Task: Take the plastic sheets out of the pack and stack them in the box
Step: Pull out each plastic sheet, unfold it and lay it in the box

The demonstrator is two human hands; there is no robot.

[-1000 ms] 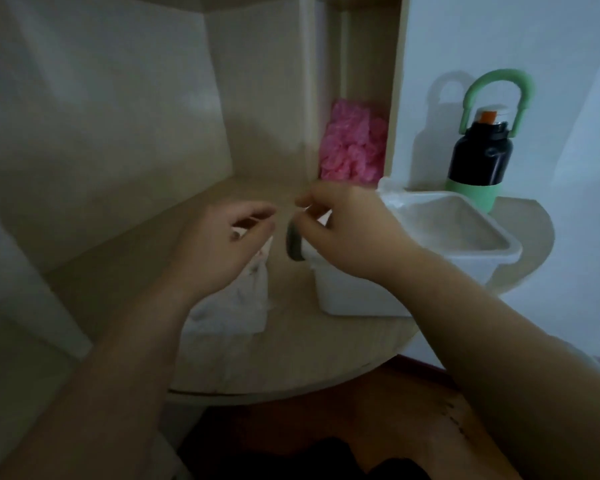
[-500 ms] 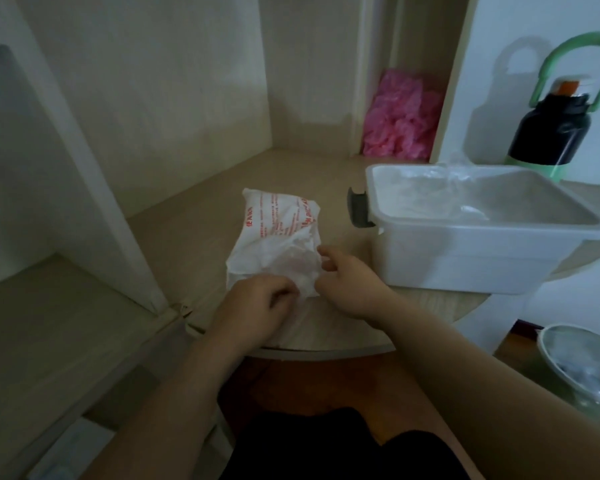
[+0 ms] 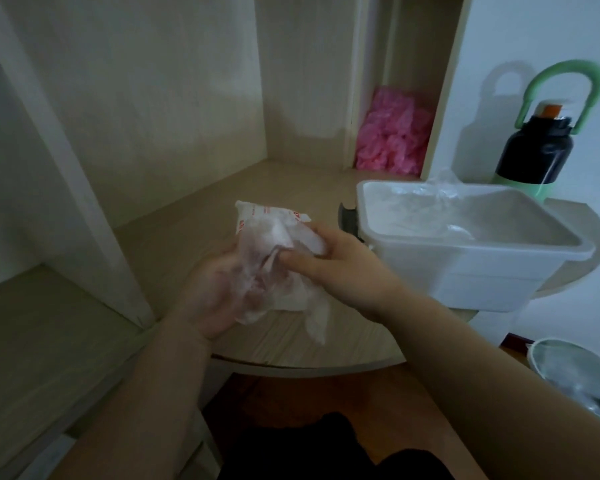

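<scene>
A thin translucent plastic sheet hangs between my two hands above the desk's front. My left hand holds its lower left part with curled fingers, seen through the film. My right hand pinches the sheet's upper right part. Behind the sheet the white pack with red print lies on the desk, mostly hidden. To the right stands the white plastic box, open on top, with clear plastic sheets lying inside it.
A black bottle with a green handle stands behind the box. Crumpled pink plastic fills a niche at the back. A bin sits on the floor at the lower right. A lower shelf runs on the left.
Both hands have lifted from the pack's near end, drawing a sheet up between them. A second ago they were raised near the box; the view has since tilted down.
</scene>
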